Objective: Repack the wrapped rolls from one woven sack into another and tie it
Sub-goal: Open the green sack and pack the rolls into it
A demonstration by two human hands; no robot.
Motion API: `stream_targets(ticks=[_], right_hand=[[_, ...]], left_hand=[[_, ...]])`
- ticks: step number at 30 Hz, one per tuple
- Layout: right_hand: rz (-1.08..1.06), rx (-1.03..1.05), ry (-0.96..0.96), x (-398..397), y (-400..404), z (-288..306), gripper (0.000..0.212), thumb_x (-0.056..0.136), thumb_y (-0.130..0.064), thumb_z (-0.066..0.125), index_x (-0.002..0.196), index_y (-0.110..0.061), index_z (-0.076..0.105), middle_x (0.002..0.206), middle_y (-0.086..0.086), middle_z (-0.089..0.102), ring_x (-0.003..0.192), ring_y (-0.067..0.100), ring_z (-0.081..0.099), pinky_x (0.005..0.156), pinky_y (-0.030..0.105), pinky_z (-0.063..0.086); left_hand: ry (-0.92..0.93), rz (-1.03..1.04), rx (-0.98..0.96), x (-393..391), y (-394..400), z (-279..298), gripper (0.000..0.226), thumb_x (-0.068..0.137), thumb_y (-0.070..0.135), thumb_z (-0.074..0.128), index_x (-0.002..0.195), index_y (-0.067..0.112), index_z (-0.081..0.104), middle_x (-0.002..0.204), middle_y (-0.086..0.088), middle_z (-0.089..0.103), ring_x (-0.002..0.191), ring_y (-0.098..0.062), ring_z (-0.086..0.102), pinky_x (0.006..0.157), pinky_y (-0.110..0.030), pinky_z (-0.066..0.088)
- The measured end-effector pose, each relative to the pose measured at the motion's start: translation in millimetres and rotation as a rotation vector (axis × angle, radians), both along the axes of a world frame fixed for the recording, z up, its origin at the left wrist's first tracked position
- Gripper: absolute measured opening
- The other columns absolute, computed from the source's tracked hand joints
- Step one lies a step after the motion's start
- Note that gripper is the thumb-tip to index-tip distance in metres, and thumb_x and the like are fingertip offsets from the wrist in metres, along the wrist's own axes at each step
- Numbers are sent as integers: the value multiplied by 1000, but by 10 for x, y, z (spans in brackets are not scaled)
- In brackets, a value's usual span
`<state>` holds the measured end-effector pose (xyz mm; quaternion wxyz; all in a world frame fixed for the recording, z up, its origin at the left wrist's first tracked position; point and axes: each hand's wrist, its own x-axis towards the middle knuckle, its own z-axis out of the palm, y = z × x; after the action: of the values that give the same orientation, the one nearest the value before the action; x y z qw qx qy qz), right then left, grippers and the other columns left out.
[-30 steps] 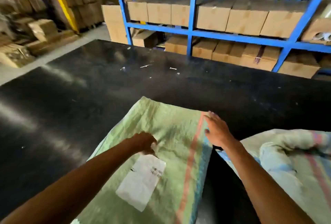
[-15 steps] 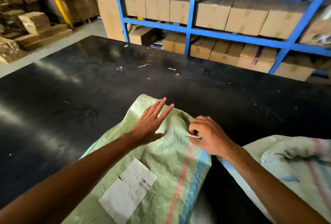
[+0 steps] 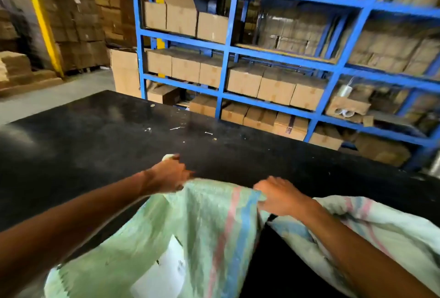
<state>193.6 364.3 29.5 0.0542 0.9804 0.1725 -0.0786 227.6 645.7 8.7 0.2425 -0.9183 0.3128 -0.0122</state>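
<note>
A flat green woven sack [image 3: 202,226] with a red and blue stripe and a white label [image 3: 166,271] hangs off the near edge of the black table [image 3: 95,145]. My left hand [image 3: 170,175] grips its top edge at the left corner. My right hand [image 3: 278,196] grips the same edge at the striped right corner. Both fists are closed on the cloth, which is lifted off the table. A second, paler woven sack [image 3: 371,228], bulging and crumpled, lies to the right under my right forearm. No rolls show.
Blue metal shelving [image 3: 226,69] loaded with cardboard boxes stands right behind the table's far edge. More stacked boxes and a yellow post [image 3: 40,19] fill the left background. Small white scraps [image 3: 175,128] lie on the table's far part.
Both hands went from resting on the flat sack to gripping its top edge and raising it towards me. The view has tilted upward.
</note>
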Motion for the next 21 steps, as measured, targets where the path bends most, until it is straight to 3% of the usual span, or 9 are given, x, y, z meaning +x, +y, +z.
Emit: stream_targets(ticks=[1,3,5,8,11,13,16,19,21], right_hand=[[-68,18,-143,46,56,210,34,86,-34,57,118,-21,55,121,11,59,116,33,54,92,35,42],[-230,56,-384,124,167,716,46,92,-30,54,134,-16,41,126,15,56,119,35,52,94,39,41],[-318,74,-564,145,276,1189,46,95,-18,49,138,-8,33,124,19,57,116,38,53,91,42,42],[-403,24,-739,59,403,1714,47,93,-1,45,139,-1,32,124,21,57,115,39,54,87,44,45],[-458,-40,-754,-105,523,1970,39,95,-3,45,134,-2,44,126,16,56,117,36,52,89,42,43],[-456,-48,-680,-265,620,1956,36,94,-4,44,129,-6,50,128,13,55,120,34,51,91,40,42],[-404,-2,-531,-492,715,1656,34,93,-11,45,126,-9,55,130,12,55,120,32,54,90,38,46],[-337,21,-303,-682,820,1061,37,92,-21,53,127,-10,53,130,12,55,119,31,55,90,35,47],[-328,72,-152,-792,907,587,42,90,-29,58,127,-11,50,131,11,55,120,30,55,92,34,46]], left_hand=[[-108,87,-52,64,66,249,42,92,28,48,132,16,42,116,-10,63,103,-29,61,98,-37,38],[-337,150,-232,117,132,839,39,98,25,34,136,14,36,92,-7,62,77,-25,63,72,-36,51],[-495,141,-334,99,103,1404,37,99,22,20,129,9,40,75,-7,56,58,-23,52,55,-35,46],[-687,147,-366,-13,78,2032,29,100,12,36,128,7,40,92,-16,63,67,-30,58,56,-37,39],[-793,130,-376,-167,109,2281,35,95,9,44,129,6,38,94,-18,65,65,-30,56,54,-34,34],[-776,152,-361,-283,170,2260,32,96,11,43,128,7,37,87,-14,61,62,-26,50,54,-35,36],[-633,172,-333,-436,297,1945,27,96,15,42,122,10,40,91,-13,62,77,-31,61,63,-36,46],[-394,230,-272,-619,464,1274,28,93,19,43,121,13,44,101,-12,65,92,-34,64,64,-37,42],[-229,271,-275,-724,571,660,31,92,18,42,123,16,44,107,-11,65,98,-33,64,72,-39,48]])
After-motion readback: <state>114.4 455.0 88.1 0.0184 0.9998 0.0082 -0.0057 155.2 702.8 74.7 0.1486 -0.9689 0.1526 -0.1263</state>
